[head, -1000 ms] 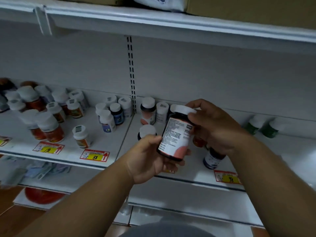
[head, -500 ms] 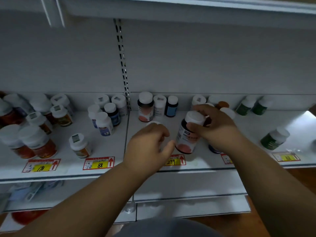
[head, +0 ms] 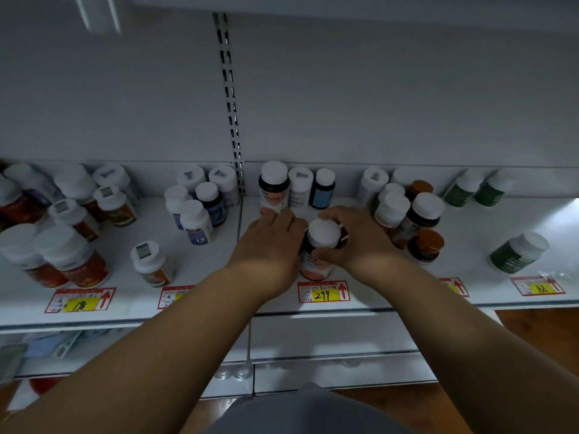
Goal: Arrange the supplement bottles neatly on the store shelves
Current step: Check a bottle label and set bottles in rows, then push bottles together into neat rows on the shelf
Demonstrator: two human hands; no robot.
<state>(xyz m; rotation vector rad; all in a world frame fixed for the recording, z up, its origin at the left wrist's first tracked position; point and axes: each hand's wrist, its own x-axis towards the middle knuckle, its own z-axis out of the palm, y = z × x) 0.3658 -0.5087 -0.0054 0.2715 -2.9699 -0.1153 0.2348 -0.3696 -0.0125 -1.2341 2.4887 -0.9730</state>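
- Forearms reach forward over the white shelf's (head: 200,303) near edge.
- Right hand (head: 360,242) curls around a dark white-capped bottle with a peach label (head: 318,245), upright behind the "299" price tag (head: 322,292).
- Left hand (head: 271,242) lies palm-down just left, touching it; its grip is hidden.
- Farther bottles line the back wall.

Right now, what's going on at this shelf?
A person is tidying supplement bottles. The right hand grips a white-capped dark bottle standing upright on the shelf just behind the 299 price tag. The left hand lies palm-down beside it, over another bottle that is mostly hidden. Other bottles stand scattered around.
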